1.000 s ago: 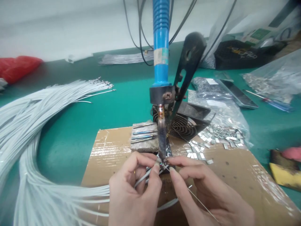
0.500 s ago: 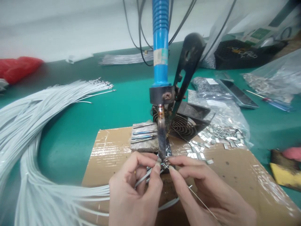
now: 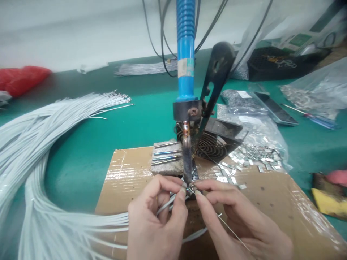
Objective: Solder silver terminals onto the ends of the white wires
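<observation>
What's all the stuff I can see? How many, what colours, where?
cables: many, white, left
soldering iron: one, blue, centre
bracket: one, black, centre
fan: one, black, centre
cords: several, black, top
block: one, grey, centre
cardboard: one, brown, centre
metal plates: many, silver, right
bags: several, clear, right
phone: one, dark, right
screwdriver: one, blue, right
crumpled bag: one, red, left
table: one, green, underneath
wire: one, silvery, lower right
left hand: one, bare, lower centre
right hand: one, bare, lower right
</observation>
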Demonstrator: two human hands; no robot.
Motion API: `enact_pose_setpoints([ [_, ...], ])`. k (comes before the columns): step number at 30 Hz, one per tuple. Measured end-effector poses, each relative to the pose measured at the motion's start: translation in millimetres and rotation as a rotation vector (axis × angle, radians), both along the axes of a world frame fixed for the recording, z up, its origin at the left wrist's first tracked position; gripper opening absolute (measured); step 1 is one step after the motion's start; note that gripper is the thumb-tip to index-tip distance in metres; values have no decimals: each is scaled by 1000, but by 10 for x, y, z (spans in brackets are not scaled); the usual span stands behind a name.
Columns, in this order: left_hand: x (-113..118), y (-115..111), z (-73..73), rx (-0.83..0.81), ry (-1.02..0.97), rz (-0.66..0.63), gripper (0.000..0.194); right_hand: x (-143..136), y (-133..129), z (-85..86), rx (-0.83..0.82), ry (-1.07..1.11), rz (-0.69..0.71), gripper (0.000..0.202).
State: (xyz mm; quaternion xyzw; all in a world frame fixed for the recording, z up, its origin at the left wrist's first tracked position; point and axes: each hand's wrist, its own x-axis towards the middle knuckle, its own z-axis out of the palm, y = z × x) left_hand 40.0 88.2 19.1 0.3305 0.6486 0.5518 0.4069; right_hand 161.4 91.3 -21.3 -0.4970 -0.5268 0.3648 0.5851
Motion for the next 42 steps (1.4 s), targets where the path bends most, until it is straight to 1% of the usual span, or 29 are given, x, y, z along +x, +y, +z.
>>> enact_pose_setpoints([
  [3, 59, 11, 28, -9, -10, 99, 14, -3, 42, 41, 25, -37, -36, 19],
  [4, 67, 12, 33, -10, -12, 100, 14, -3, 59, 58, 35, -47, -42, 20],
  [6, 67, 12, 37, -7, -13, 47, 14, -3, 87, 83, 50, -60, -46, 23],
  [8, 66, 8, 41, -7, -15, 25, 14, -3, 98, 94, 57, -63, -43, 25],
  [11, 68, 1, 46, -14, -12, 112, 14, -5, 79, 83, 52, -49, -43, 24],
  [12, 64, -1, 43, -12, -11, 113, 14, -7, 68, 76, 47, -41, -45, 22],
  [15, 21, -7, 13, 7, 7, 21, 16, -13, 47, 67, 37, -26, -51, 18],
  [17, -20, -13, -16, 21, 29, -25, 16, -17, 57, 80, 43, -32, -54, 20],
  [21, -75, -32, -57, 21, 43, -53, 15, -22, 105, 131, 63, -57, -61, 26],
  [26, -67, -48, -56, 8, 27, -83, 14, -30, 89, 144, 68, -59, -70, 24],
  [28, -31, -42, -33, -7, 19, -50, 14, -37, 51, 126, 64, -45, -70, 17],
  [30, 12, -29, -4, -13, 11, 16, 13, -49, 12, 106, 53, -29, -68, 11],
  [32, 41, -16, 15, -19, 4, 72, 12, -65, -15, 88, 43, -19, -78, 15],
  [33, 47, -11, 18, -21, 3, 83, 12, -75, -24, 81, 39, -10, -79, 17],
  [37, 41, 2, 11, -10, -11, 36, 13, -131, -42, 56, 43, 25, -83, 18],
  [40, 58, 3, 18, -20, -58, 84, 12, -154, -39, 55, 37, 5, -100, 20],
  [42, 68, 1, 23, -40, -99, 98, 12, -90, -11, 78, 31, -10, -68, 19],
])
